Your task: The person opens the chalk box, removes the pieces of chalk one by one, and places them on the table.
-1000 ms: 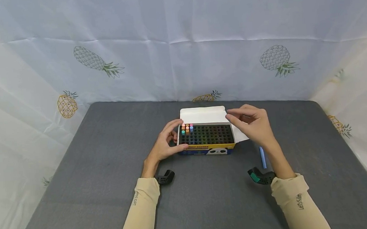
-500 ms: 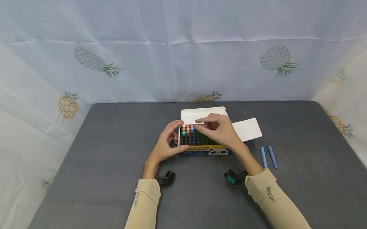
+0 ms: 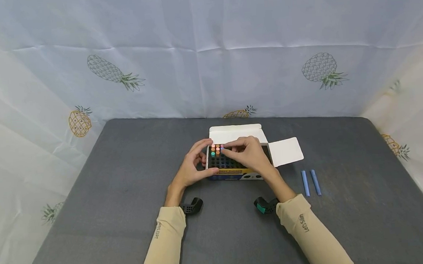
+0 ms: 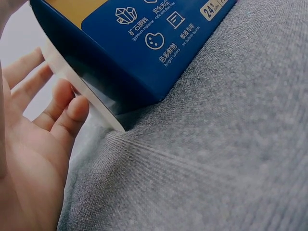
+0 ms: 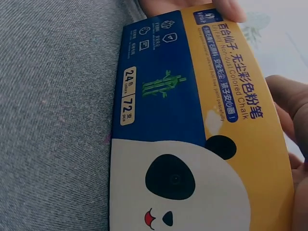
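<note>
The chalk box (image 3: 230,176) sits toward the back of the grey desk (image 3: 223,245), its panda-printed side facing the person. Its white lid (image 3: 235,132) stands open behind it, and a white side flap (image 3: 286,151) juts out at its right end, just beside the right hand (image 3: 249,152). Nearer the person, to the right of the right forearm, two blue chalk sticks (image 3: 311,183) lie on the desk side by side, apart from each other. Behind the desk hangs a pale curtain (image 3: 259,75) printed with pineapples. Inside the box, a black holed insert (image 3: 219,164) bears a small cluster of upright chalks (image 3: 213,148) in its far left corner, orange, pink and teal among them. The right hand and wrist cover much of the insert's middle and right part and some of the front panel. The left hand (image 3: 189,166) grips the box's left end, thumb against the near edge, forefinger reaching the far corner, the other fingers bent beside the end. The right hand arches over the box, palm down, forearm slanting in from the lower right. Its thumb and forefinger are nearly together at a blue chalk (image 3: 222,148) in the cluster; whether they pinch it I cannot tell.
</note>
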Demonstrator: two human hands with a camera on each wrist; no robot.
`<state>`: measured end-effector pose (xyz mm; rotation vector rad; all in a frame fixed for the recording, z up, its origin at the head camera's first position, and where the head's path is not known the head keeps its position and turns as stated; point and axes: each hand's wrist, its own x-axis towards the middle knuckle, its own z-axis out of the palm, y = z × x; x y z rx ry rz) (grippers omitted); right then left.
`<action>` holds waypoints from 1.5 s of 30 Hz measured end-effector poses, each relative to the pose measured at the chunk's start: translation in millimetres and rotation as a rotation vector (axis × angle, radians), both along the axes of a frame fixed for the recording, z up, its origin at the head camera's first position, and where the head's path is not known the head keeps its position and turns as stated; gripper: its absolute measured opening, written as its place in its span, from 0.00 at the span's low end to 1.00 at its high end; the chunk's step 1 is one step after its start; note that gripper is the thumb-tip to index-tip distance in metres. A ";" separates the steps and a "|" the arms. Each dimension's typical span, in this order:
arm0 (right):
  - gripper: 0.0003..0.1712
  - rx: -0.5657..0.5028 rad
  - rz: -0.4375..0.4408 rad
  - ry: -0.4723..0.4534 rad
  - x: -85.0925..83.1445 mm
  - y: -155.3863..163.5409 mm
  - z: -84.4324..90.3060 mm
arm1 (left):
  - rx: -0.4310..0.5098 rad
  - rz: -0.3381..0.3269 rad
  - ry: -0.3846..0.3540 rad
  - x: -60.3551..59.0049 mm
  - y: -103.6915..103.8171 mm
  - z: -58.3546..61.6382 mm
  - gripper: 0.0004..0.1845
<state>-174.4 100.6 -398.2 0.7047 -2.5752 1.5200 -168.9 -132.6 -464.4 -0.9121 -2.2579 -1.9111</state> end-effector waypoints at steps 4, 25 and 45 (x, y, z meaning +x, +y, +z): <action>0.11 0.046 -0.016 0.018 0.5 -2.6 0.5 | -0.005 0.001 -0.004 1.1 -0.2 0.6 0.42; 0.06 0.038 -0.035 0.143 0.6 -9.1 -1.7 | -0.010 0.017 -0.021 1.8 -0.1 1.8 0.42; 0.12 0.029 -0.026 0.142 -0.9 -10.7 3.2 | -0.014 0.018 -0.023 1.6 -1.2 1.1 0.45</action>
